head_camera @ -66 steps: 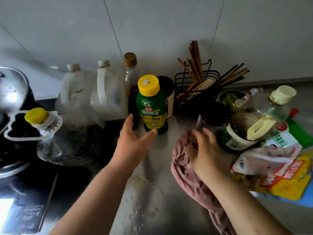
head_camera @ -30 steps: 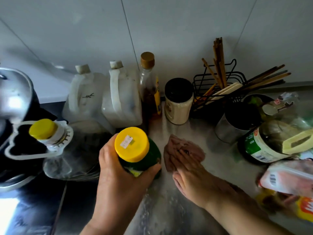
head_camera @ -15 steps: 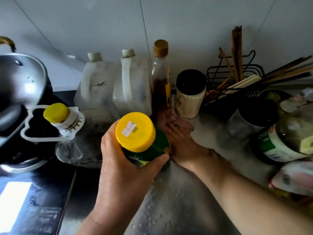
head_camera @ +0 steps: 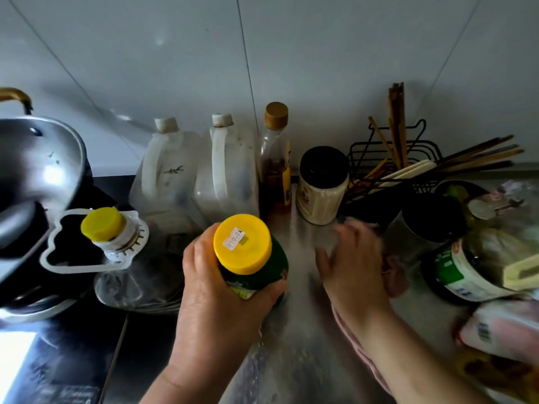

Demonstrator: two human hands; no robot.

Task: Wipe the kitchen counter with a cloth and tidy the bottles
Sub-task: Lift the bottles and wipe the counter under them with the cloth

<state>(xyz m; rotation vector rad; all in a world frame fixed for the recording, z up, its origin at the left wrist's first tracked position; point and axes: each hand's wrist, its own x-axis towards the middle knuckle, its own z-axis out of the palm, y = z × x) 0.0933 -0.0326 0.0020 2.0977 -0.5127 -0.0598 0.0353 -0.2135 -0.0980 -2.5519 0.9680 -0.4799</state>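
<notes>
My left hand [head_camera: 213, 298] grips a green bottle with a yellow cap [head_camera: 248, 255], held above the steel counter [head_camera: 294, 354]. My right hand [head_camera: 353, 266] presses flat, fingers spread, on a pink cloth [head_camera: 393, 275] that lies on the counter; the cloth shows at the hand's right edge and under the wrist. Along the back wall stand two white jugs [head_camera: 224, 170], a brown-capped glass bottle [head_camera: 275, 164] and a black-lidded jar [head_camera: 322, 185].
A clear oil jug with yellow cap [head_camera: 116, 246] lies at the left by a metal pot [head_camera: 35, 170] on the black stove. A wire rack of chopsticks [head_camera: 402, 161], a dark cup [head_camera: 428, 223], a large green-labelled bottle [head_camera: 478, 266] and food packets [head_camera: 501, 330] crowd the right.
My right hand has slid the cloth from near the brown-capped bottle to the right, toward the dark cup. My left hand still holds the green bottle up.
</notes>
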